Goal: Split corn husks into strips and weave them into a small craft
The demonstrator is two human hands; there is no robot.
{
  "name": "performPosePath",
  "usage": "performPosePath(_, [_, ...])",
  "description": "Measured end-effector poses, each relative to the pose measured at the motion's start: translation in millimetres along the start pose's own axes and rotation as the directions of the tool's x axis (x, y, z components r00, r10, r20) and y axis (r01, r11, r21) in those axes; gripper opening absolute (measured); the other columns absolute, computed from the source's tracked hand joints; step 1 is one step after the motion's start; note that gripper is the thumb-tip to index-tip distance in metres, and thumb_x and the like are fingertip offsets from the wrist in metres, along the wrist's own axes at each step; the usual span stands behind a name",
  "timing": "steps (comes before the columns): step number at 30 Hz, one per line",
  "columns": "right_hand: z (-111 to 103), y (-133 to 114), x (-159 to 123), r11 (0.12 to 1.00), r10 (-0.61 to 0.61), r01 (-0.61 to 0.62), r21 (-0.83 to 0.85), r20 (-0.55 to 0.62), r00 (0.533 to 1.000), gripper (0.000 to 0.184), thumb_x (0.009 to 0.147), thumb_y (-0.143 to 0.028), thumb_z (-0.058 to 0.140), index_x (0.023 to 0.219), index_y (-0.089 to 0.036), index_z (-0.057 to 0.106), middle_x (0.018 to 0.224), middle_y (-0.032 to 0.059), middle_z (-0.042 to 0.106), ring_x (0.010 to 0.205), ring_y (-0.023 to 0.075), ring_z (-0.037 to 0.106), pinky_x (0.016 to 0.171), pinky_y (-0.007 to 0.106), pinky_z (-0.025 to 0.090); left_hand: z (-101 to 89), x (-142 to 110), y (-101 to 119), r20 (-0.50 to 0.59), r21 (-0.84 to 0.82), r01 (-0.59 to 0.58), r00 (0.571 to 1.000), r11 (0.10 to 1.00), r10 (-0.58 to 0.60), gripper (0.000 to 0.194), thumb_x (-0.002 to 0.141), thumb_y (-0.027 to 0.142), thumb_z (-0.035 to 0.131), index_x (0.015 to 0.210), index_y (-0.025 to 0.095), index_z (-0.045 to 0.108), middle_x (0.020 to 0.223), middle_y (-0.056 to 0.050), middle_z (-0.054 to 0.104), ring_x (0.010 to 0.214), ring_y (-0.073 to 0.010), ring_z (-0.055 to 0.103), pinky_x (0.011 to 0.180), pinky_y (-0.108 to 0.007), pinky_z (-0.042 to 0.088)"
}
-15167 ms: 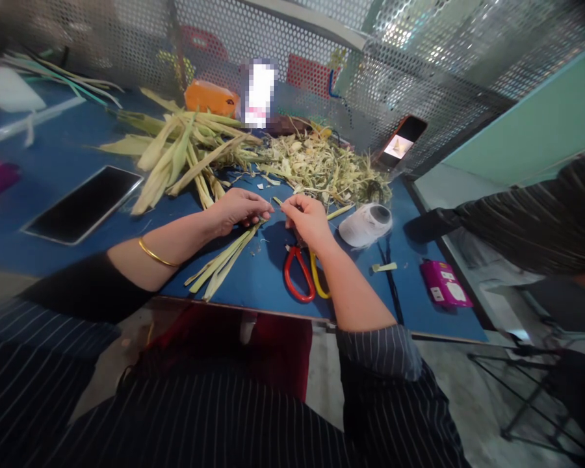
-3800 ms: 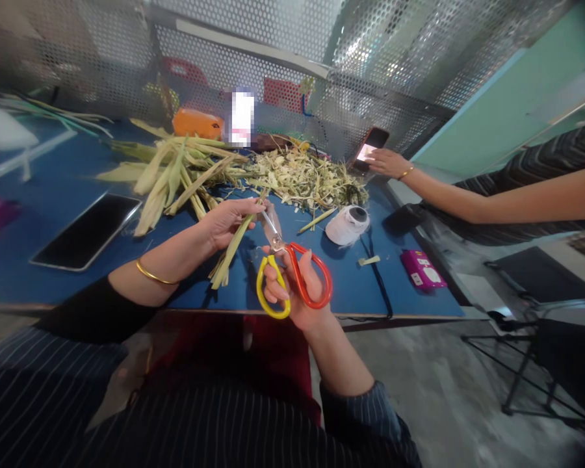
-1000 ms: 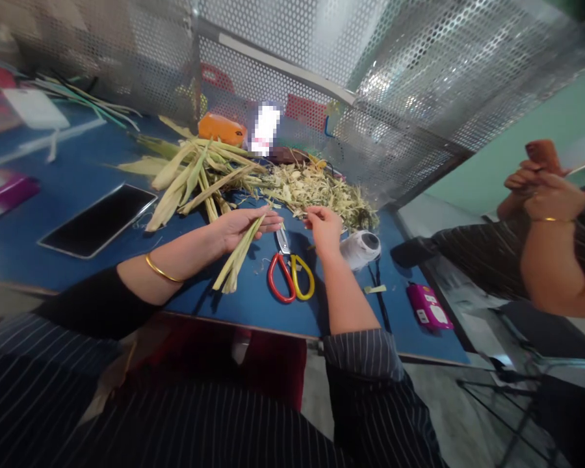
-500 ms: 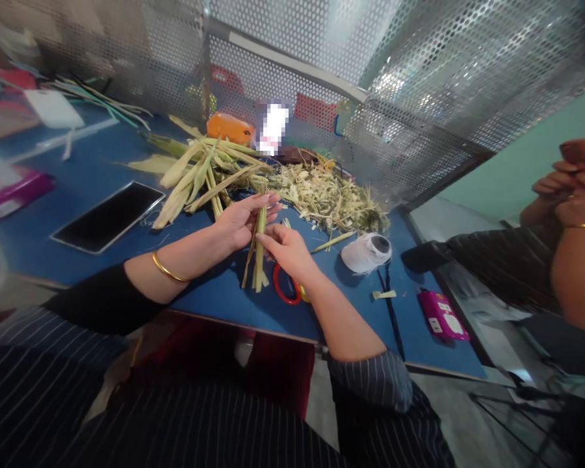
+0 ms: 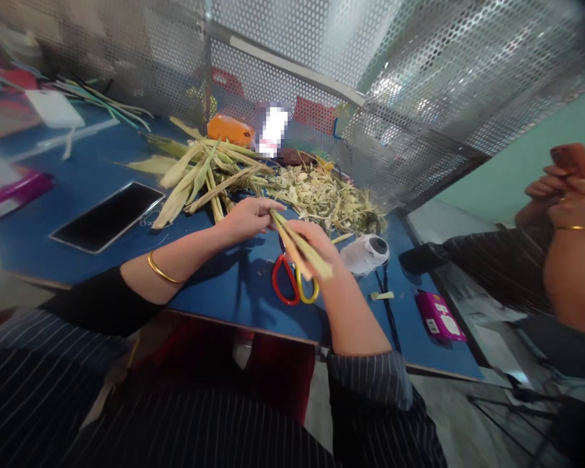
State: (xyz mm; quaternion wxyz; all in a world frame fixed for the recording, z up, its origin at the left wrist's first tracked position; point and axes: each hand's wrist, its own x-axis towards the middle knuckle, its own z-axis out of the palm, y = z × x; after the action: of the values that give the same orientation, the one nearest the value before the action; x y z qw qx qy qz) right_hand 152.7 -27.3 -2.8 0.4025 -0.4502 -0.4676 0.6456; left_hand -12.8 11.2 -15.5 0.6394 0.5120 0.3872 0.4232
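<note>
A small bundle of folded corn husk strips (image 5: 305,250) slants down to the right between my hands, its lower end slightly blurred. My left hand (image 5: 248,218) pinches its upper end with thumb and fingers. Closed around it lower down is my right hand (image 5: 319,240), the strips lying across its inner side; some fingers are hidden. Below the bundle, scissors (image 5: 285,281) with one red and one yellow handle loop lie on the blue table (image 5: 214,286), their blades mostly covered. Long corn husks (image 5: 185,169) are heaped beyond my left hand.
Shredded husk scraps (image 5: 322,195) pile up at the back. A white thread spool (image 5: 365,253) and a magenta packet (image 5: 440,315) sit to the right, a black phone (image 5: 108,216) to the left. Perforated metal (image 5: 292,71) walls the back. Another person's hands (image 5: 565,195) hold a phone.
The husk bundle has swung from nearly upright to slanting down to the right. My right hand has shifted right and turned, uncovering more of the scissors' handles.
</note>
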Motion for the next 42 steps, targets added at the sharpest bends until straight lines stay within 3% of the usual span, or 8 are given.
performPosePath(4, [-4,0,3,0.970,-0.217,0.231,0.070,-0.171,0.961,0.026,0.075,-0.042,0.062,0.078,-0.017,0.063,0.060,-0.0031,0.059,0.043,0.0070,0.049,0.043,0.022,0.040,-0.9,-4,-3,0.117,0.140,0.020,0.992,0.990,-0.037,0.023,0.079,0.032,0.065,0.084,0.011,0.073,0.083,-0.014,0.074,0.072,-0.0207,0.071,0.060,-0.025,0.053])
performPosePath(9, [-1,9,7,0.871,-0.474,0.411,-0.268,-0.243,0.846,0.022,0.070,-0.032,0.071,0.086,-0.020,0.062,0.072,-0.0039,0.059,0.060,0.0081,0.054,0.060,0.023,0.045,4.8,-11,-12,0.190,0.025,0.138,0.972,0.990,-0.140,0.029,0.077,0.037,0.070,0.085,0.010,0.072,0.089,-0.019,0.074,0.076,-0.0230,0.072,0.064,-0.028,0.055])
performPosePath(24, [-8,18,17,0.794,-0.572,0.437,-0.422,-0.277,0.772,0.011,0.073,-0.020,0.059,0.070,-0.021,0.049,0.062,-0.0065,0.051,0.057,0.0106,0.056,0.059,0.025,0.046,14.8,-12,-15,0.241,0.115,0.223,0.939,0.968,-0.245,0.035,0.084,0.044,0.063,0.094,0.011,0.066,0.084,-0.015,0.075,0.067,-0.0183,0.071,0.058,-0.025,0.051])
performPosePath(31, [-9,19,16,0.811,-0.573,0.441,-0.384,-0.370,0.731,0.018,0.081,-0.034,0.059,0.072,-0.020,0.054,0.059,-0.0026,0.059,0.057,0.0128,0.058,0.060,0.028,0.048,11.8,-6,-16,0.246,-0.164,0.334,0.925,0.928,-0.289,0.026,0.090,0.033,0.057,0.101,0.012,0.068,0.094,-0.013,0.074,0.075,-0.0150,0.072,0.052,-0.017,0.051])
performPosePath(33, [-8,19,12,0.675,-0.704,0.483,-0.558,-0.292,0.647,0.019,0.085,-0.036,0.057,0.074,-0.020,0.057,0.063,-0.0003,0.062,0.061,0.0144,0.059,0.063,0.030,0.049,8.4,-3,-13,0.232,-0.269,0.361,0.924,0.893,-0.304,0.023,0.092,0.029,0.054,0.098,0.012,0.068,0.093,-0.012,0.073,0.076,-0.0144,0.071,0.040,-0.013,0.043])
performPosePath(35, [-6,18,7,0.352,-0.831,0.519,-0.779,-0.005,0.556,0.015,0.088,-0.031,0.054,0.080,-0.021,0.061,0.076,0.0031,0.067,0.072,0.0161,0.062,0.069,0.032,0.048,4.5,0,-9,0.183,-0.359,0.363,0.931,0.860,-0.316,0.021,0.093,0.025,0.051,0.093,0.011,0.067,0.081,-0.009,0.072,0.068,-0.0118,0.070,0.033,-0.011,0.032])
performPosePath(39, [0,17,1,-0.386,-0.583,0.529,-0.756,0.644,0.494,0.020,0.091,-0.018,0.046,0.084,-0.021,0.064,0.091,0.0062,0.069,0.086,0.0177,0.061,0.078,0.034,0.043,-1.9,2,-4,0.146,-0.474,0.332,0.943,0.815,-0.299,0.022,0.095,0.018,0.046,0.089,0.009,0.065,0.072,-0.006,0.070,0.045,-0.0028,0.053,0.031,-0.011,0.025])
performPosePath(42, [3,18,0,-0.440,-0.526,0.544,-0.715,0.696,0.490,0.021,0.091,-0.014,0.045,0.088,-0.020,0.065,0.093,0.0067,0.069,0.090,0.0187,0.060,0.083,0.036,0.043,-2.8,2,-4,0.091,-0.505,0.246,0.968,0.827,-0.233,0.021,0.095,0.015,0.046,0.088,0.009,0.065,0.076,-0.006,0.071,0.057,-0.0058,0.060,0.042,-0.012,0.038])
